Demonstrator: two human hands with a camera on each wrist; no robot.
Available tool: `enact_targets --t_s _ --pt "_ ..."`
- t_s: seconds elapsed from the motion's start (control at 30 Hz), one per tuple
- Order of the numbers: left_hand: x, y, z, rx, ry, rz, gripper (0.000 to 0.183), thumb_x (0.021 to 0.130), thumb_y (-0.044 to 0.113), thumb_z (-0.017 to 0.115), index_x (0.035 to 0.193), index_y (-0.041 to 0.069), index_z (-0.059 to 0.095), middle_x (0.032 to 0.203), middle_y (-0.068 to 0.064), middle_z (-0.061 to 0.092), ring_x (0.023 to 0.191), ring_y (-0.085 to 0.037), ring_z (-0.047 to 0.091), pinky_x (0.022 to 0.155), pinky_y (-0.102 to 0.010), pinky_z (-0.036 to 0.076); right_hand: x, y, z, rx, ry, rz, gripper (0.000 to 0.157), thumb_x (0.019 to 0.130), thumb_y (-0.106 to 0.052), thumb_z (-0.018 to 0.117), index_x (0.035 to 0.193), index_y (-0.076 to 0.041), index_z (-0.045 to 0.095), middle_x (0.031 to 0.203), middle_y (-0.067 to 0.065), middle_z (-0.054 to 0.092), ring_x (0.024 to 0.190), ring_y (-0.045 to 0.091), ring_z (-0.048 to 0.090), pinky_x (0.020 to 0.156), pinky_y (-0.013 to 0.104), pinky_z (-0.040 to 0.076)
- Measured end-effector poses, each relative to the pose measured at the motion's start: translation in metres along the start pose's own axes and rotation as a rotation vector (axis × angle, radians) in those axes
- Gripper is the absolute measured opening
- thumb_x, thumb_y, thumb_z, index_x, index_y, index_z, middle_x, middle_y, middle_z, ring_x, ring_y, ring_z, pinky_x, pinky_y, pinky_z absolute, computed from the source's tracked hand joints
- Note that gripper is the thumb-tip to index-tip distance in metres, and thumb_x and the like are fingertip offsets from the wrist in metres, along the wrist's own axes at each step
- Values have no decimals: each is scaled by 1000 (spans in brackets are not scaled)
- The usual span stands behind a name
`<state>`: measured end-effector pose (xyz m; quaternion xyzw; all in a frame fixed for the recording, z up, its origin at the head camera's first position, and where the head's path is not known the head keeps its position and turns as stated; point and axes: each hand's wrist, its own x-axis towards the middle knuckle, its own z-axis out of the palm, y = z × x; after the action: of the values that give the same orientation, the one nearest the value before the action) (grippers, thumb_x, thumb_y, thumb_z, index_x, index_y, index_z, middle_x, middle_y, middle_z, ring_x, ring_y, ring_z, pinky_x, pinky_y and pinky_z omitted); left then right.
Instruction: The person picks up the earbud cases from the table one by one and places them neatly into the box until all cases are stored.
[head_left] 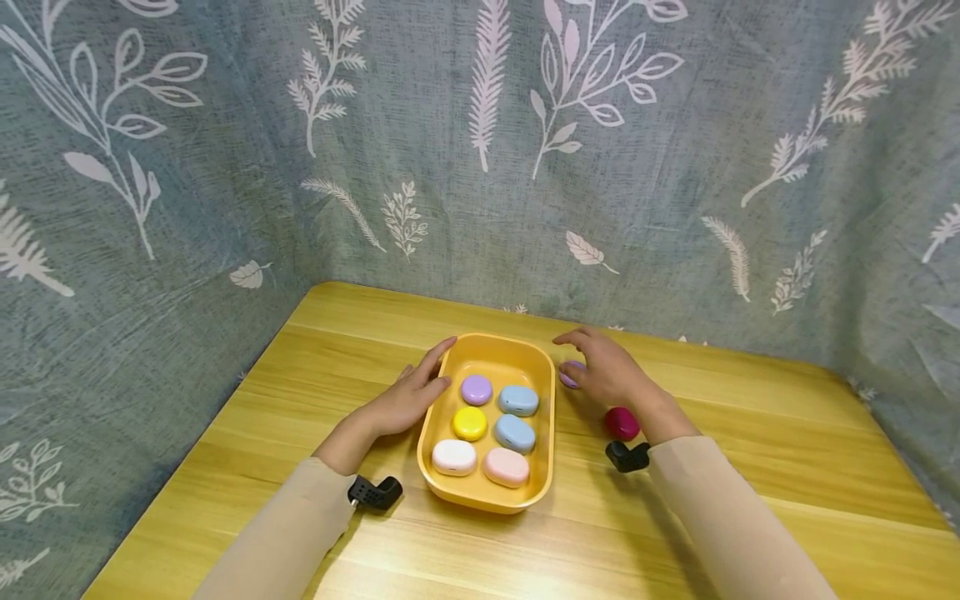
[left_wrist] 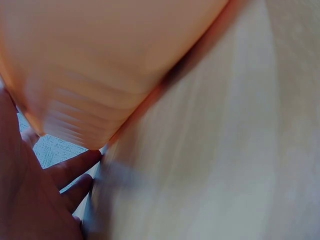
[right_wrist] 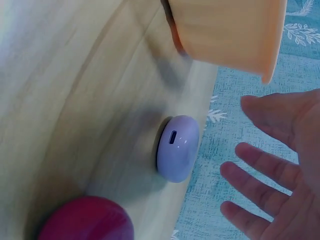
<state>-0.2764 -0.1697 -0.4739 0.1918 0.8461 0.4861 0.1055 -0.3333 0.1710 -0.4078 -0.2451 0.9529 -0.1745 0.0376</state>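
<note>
A yellow tray sits mid-table holding several small rounded cases: one purple, one yellow, one white, one pink and two blue. My left hand lies with straight fingers against the tray's left wall; its wrist view shows those fingers beside the blurred tray wall. My right hand hovers with spread fingers just over a lilac case lying right of the tray, not touching it. A magenta case rests by that wrist.
The wooden table is enclosed at the back and both sides by a grey-green leaf-patterned curtain. Black wrist-camera mounts sit at both cuffs. The magenta case lies close behind the lilac one.
</note>
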Motion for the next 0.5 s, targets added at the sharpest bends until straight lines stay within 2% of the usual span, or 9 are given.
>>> enact_targets --t_s 0.27,0.5 --pt "1 -2 1 6 3 -1 61 113 34 34 167 40 5 170 -16 29 158 -32 27 128 -59 -10 1 8 4 -55 -17 34 48 99 -20 71 143 -5 60 146 24 53 136 48 51 115 62 40" --pt "0 -1 0 13 3 -4 61 113 34 34 167 40 5 169 -16 30 159 -31 26 128 -58 -10 1 14 8 -91 -45 49 50 95 -22 75 141 -5 62 141 26 56 129 46 55 111 61 44"
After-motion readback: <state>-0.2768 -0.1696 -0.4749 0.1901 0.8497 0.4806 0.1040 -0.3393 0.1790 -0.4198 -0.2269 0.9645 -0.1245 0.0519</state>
